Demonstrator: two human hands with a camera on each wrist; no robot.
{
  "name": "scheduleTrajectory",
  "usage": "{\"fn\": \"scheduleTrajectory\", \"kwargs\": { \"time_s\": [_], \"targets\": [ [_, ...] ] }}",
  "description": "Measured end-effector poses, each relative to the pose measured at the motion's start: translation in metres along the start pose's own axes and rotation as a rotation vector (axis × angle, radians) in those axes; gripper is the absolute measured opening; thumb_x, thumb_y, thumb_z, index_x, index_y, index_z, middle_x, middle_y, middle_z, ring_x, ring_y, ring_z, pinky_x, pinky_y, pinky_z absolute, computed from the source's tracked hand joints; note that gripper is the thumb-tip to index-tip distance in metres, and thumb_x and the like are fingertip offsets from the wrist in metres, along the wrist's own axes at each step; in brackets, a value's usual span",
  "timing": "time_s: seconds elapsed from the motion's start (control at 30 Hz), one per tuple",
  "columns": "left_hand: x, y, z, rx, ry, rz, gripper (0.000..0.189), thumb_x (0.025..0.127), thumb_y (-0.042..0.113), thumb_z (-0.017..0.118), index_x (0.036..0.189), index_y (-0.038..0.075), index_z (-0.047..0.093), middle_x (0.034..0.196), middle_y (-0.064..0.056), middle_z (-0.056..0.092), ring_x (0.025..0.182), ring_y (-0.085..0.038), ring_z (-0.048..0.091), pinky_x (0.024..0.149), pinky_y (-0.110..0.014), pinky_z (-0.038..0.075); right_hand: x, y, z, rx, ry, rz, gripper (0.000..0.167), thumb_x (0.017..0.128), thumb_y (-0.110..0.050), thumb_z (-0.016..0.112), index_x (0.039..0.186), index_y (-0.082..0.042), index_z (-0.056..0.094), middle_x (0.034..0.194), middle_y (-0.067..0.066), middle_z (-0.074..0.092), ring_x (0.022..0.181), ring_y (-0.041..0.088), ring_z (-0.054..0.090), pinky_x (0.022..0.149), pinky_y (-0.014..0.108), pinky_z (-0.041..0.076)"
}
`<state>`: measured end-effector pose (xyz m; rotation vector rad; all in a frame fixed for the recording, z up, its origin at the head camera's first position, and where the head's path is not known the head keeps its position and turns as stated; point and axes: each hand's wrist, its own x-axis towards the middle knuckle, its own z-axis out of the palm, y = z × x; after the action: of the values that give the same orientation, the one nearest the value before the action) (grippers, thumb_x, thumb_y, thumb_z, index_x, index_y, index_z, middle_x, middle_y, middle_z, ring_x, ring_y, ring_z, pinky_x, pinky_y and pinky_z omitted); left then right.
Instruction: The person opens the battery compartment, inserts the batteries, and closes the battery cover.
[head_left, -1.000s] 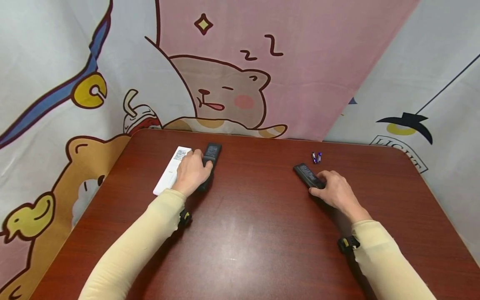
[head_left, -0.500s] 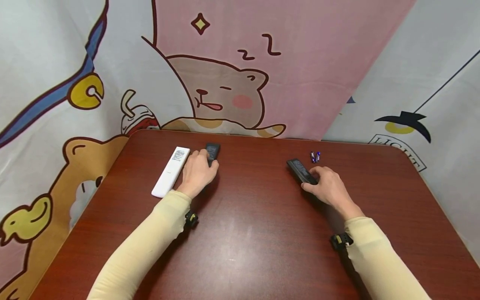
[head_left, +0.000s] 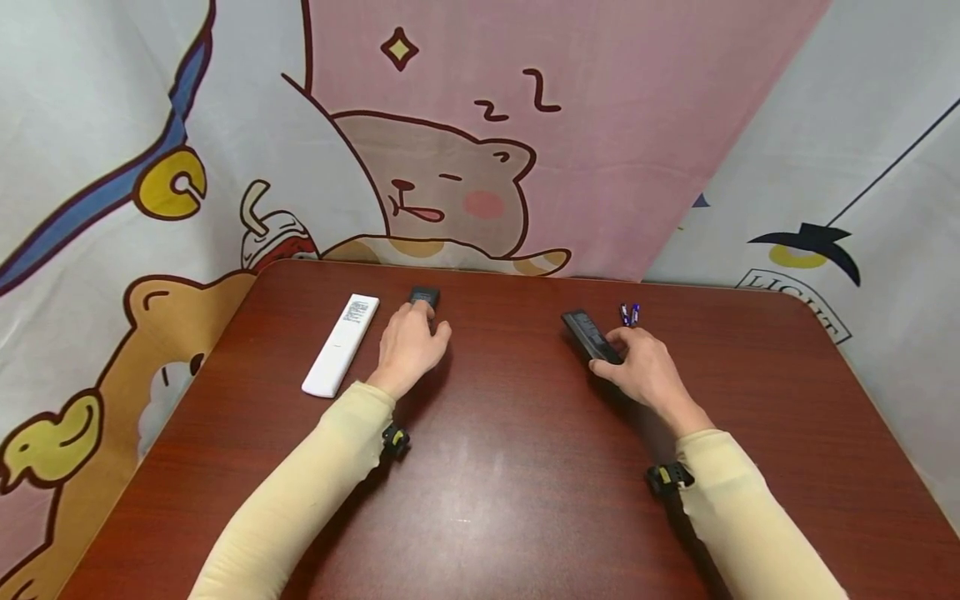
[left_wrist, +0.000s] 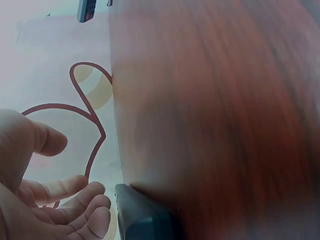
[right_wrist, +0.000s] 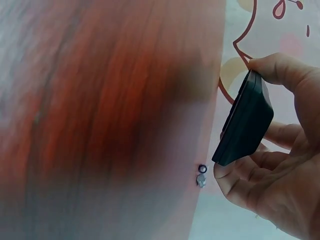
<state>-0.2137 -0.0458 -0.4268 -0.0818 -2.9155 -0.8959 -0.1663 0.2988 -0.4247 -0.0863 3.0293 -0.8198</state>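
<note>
My right hand (head_left: 643, 371) holds a black remote control (head_left: 588, 335), its far end pointing up and left in the head view. In the right wrist view, the thumb and fingers pinch that remote (right_wrist: 245, 122) by its edges, off the table. Fingers loosely bent, my left hand (head_left: 411, 346) hovers over a second black remote (head_left: 425, 295) and hides most of it. The left wrist view shows this second remote (left_wrist: 145, 215) lying on the table beside the fingers, with nothing in the hand. A white remote (head_left: 341, 346) lies face down to the left.
Two small purple-and-white batteries (head_left: 629, 314) lie near the table's back right, just beyond my right hand. The brown wooden table (head_left: 465, 467) ends at a cartoon-printed curtain (head_left: 600, 167) behind and at the sides.
My left hand has moved right, away from the white remote, while the black remote under it has stayed in place. My right hand has carried its remote left and slightly farther back.
</note>
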Motion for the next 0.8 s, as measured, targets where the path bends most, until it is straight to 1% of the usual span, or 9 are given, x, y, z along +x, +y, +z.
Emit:
{"fn": "scheduleTrajectory", "kwargs": {
  "time_s": [0.23, 0.5, 0.67, 0.8],
  "targets": [
    [-0.002, 0.008, 0.005, -0.025, -0.026, 0.012, 0.034, 0.098, 0.029, 0.061, 0.116, 0.000, 0.065, 0.109, -0.017, 0.064, 0.101, -0.038, 0.064, 0.086, -0.052, 0.053, 0.002, -0.010, 0.003, 0.042, -0.007, 0.002, 0.050, 0.089, -0.028, 0.077, 0.125, 0.003, 0.062, 0.113, 0.025, 0.064, 0.101, 0.038, 0.063, 0.081, 0.051, 0.052],
    [-0.005, 0.020, 0.008, -0.089, -0.068, -0.002, 0.033, 0.099, 0.030, 0.060, 0.117, 0.003, 0.065, 0.103, -0.012, 0.062, 0.091, -0.029, 0.061, 0.080, -0.045, 0.052, 0.004, -0.025, 0.007, 0.094, -0.018, -0.008, 0.049, 0.090, -0.027, 0.077, 0.125, 0.003, 0.063, 0.114, 0.023, 0.063, 0.102, 0.037, 0.062, 0.083, 0.051, 0.052],
    [-0.004, 0.027, 0.010, -0.143, -0.096, -0.011, 0.032, 0.100, 0.032, 0.059, 0.116, 0.005, 0.065, 0.104, -0.011, 0.063, 0.093, -0.027, 0.060, 0.082, -0.044, 0.051, 0.005, -0.032, 0.011, 0.108, -0.003, -0.027, 0.047, 0.090, -0.026, 0.078, 0.124, 0.002, 0.064, 0.114, 0.021, 0.063, 0.102, 0.036, 0.062, 0.083, 0.051, 0.052],
    [-0.003, 0.030, 0.012, -0.170, -0.101, -0.019, 0.031, 0.100, 0.031, 0.059, 0.115, 0.005, 0.066, 0.105, -0.011, 0.065, 0.096, -0.028, 0.061, 0.085, -0.044, 0.051, 0.007, -0.036, 0.014, 0.120, 0.006, -0.042, 0.046, 0.089, -0.026, 0.079, 0.123, 0.002, 0.065, 0.112, 0.021, 0.063, 0.101, 0.036, 0.062, 0.082, 0.050, 0.051]
  ]
}}
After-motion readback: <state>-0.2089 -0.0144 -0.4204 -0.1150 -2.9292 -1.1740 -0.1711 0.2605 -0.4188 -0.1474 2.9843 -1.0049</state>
